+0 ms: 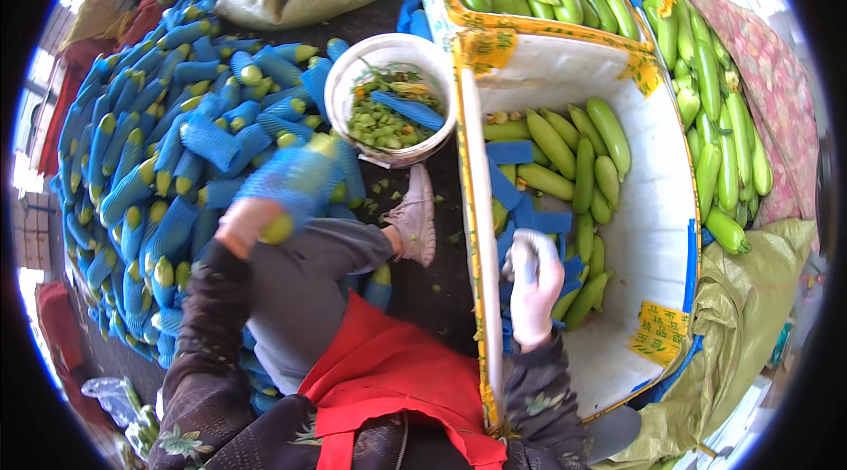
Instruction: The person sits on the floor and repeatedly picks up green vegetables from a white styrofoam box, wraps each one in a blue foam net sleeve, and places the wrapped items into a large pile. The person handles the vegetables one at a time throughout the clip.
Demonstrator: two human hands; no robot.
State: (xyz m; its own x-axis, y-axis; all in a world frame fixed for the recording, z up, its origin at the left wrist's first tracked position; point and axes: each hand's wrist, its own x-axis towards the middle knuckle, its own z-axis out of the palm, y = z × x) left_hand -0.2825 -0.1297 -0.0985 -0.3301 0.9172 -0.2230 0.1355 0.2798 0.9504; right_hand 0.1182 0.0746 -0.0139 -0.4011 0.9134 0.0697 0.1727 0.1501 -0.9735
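My left hand (248,222), blurred, is closed on a zucchini (275,229) sleeved in blue foam netting (291,179), above a large heap of netted zucchinis (198,139). Gloved in white, my right hand (534,288) hangs over the near left part of an open foam box (635,218). Its fingers are curled, and whether they hold anything is not clear. Beneath and around it lie flat blue net sleeves (523,212) and loose bare zucchinis (582,172).
A white bucket (334,106) of trimmings and a blue sleeve stands between heap and box. Another foam box (456,26) of zucchinis adjoins at the top. More zucchinis (708,79) lie at the right beside floral cloth (774,93). A woven sack (284,3) rests at the top.
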